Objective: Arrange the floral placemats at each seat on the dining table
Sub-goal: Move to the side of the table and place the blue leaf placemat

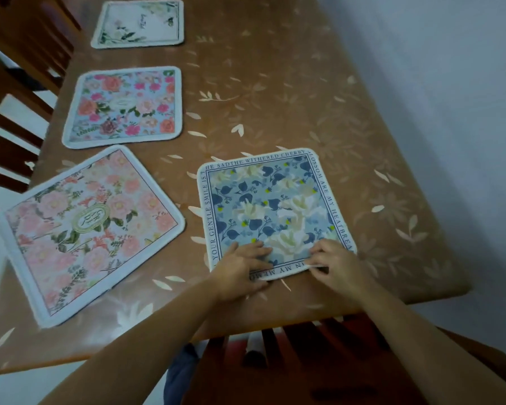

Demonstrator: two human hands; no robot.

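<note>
A blue floral placemat [270,206] with lettering round its border lies flat near the table's near edge. My left hand [240,266] pinches its near left corner, thumb under the rim. At the near right corner my right hand [338,263] grips the edge, which is lifted slightly off the table. Along the left side lie three more mats: a pale pink one [91,229] turned at an angle, a bright pink and blue one [126,106], and a white one [140,23] farthest away.
The brown table [319,97] has a leaf-patterned cover. Wooden chairs [15,118] stand along its left side, and another chair back [319,361] is right below my arms. A pale wall [450,83] runs close along the table's right edge.
</note>
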